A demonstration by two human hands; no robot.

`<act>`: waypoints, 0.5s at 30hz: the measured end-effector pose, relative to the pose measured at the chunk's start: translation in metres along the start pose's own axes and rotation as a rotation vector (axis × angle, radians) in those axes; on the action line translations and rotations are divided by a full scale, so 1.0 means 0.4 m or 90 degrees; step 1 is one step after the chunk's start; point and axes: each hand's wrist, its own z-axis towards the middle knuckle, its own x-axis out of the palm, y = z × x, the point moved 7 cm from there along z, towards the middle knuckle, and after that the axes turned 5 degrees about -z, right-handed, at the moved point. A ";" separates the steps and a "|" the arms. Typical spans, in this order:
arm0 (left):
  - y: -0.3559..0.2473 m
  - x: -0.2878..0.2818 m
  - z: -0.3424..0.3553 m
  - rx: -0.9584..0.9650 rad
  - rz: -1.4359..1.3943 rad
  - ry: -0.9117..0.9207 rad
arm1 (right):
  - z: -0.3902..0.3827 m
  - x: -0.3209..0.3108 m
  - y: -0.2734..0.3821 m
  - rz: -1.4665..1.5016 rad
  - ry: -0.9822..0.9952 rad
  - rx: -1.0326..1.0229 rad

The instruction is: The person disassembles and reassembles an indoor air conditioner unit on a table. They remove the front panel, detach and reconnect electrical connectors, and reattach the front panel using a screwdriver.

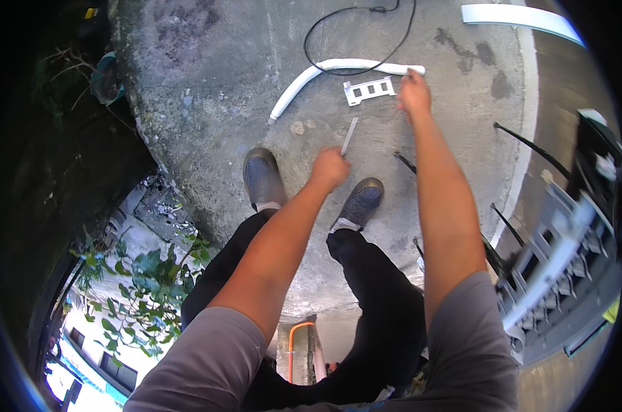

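Note:
My left hand (330,169) is closed round the lower end of a thin, flat, greyish strip (350,136), like a blade, that points up and away. My right hand (414,94), slightly blurred, has its fingers curled over the right end of a white padded tube (338,64); whether it grips the tube or something small above it is hidden. That tube curves across the concrete in a long arc. Between the hands and the tube lies a white slotted mounting plate (370,90) with square holes.
A black cable (309,38) loops over the tube. Far right is a white curved panel (524,18); nearer stands a white appliance part (551,254) with vanes and black rods. My shoes (263,175) rest on the concrete (215,103). Leafy plants (149,275) grow lower left, beside a dark drop.

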 end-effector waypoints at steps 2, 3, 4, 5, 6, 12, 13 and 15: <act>-0.017 0.058 0.045 0.043 -0.031 0.085 | 0.129 0.023 0.002 -0.170 -0.129 -0.110; -0.012 0.060 0.050 0.051 -0.022 0.072 | 0.171 0.041 0.001 -0.176 -0.136 -0.152; -0.008 0.061 0.046 0.059 -0.013 0.059 | 0.210 0.043 -0.007 -0.192 -0.121 -0.147; -0.003 0.054 0.033 0.068 -0.003 0.046 | 0.235 0.045 -0.020 -0.212 -0.111 -0.108; 0.018 0.038 0.018 0.057 0.002 0.058 | 0.232 0.036 -0.027 -0.149 -0.132 -0.107; 0.092 -0.204 -0.128 -0.024 -0.017 0.024 | 0.014 -0.114 0.005 0.035 -0.322 -0.025; 0.072 -0.253 -0.166 -0.026 -0.028 -0.002 | -0.045 -0.139 0.021 0.029 -0.331 -0.041; -0.006 -0.350 -0.240 0.000 -0.075 -0.048 | -0.182 -0.186 0.044 0.034 -0.348 -0.048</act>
